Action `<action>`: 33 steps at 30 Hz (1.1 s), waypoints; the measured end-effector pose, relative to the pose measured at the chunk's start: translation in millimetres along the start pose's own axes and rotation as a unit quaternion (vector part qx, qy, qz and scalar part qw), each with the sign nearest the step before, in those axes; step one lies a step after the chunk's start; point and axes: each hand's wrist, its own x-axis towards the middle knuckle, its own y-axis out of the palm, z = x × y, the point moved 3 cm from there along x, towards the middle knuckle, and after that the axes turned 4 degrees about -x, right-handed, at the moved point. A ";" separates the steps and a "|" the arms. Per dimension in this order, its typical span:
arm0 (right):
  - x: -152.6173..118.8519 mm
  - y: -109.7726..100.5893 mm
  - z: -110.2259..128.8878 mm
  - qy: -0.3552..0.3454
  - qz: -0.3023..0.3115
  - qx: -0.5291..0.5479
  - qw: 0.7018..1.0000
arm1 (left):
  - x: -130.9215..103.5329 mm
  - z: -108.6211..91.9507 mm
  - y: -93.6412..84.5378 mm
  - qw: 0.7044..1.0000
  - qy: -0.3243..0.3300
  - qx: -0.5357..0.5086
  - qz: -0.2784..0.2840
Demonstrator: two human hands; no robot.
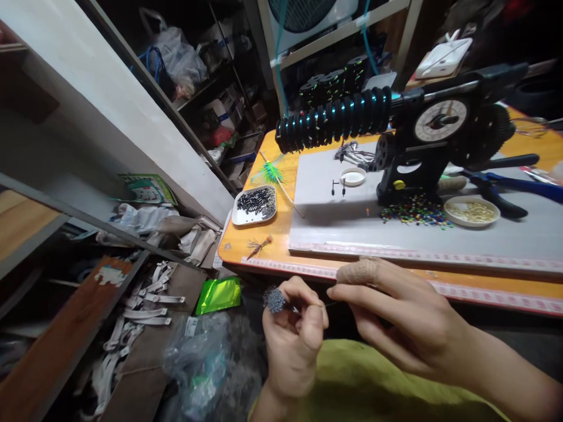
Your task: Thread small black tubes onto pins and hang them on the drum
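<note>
Orange table [264, 240] edge behind, left hand [292, 334] pinching grey tuft [275, 299], right hand [396, 316] touching.

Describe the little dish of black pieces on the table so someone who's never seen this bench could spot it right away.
Start at the orange table and go to its left end, left of the grey mat. The white dish of black pieces sits there, just below a green feathery tuft. Unlike the round dish of gold bits and the small empty white lid, it is squarish and filled with dark, shiny pieces.
</note>
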 end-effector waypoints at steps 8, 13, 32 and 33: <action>-4.6 9.2 -9.8 -0.015 0.006 -0.048 0.999 | 15.7 20.1 -16.9 0.999 -0.038 -0.035 -0.015; -1.5 20.6 -14.7 0.013 0.037 -0.037 0.999 | 21.0 33.1 -17.1 0.986 -0.118 -0.119 0.004; 10.9 30.0 -32.5 0.261 -0.003 0.281 0.924 | 24.0 34.9 -5.8 0.979 -0.184 0.038 0.075; 12.3 28.3 -32.3 0.254 -0.002 0.262 0.931 | 23.0 34.3 -8.2 0.978 -0.185 0.067 0.068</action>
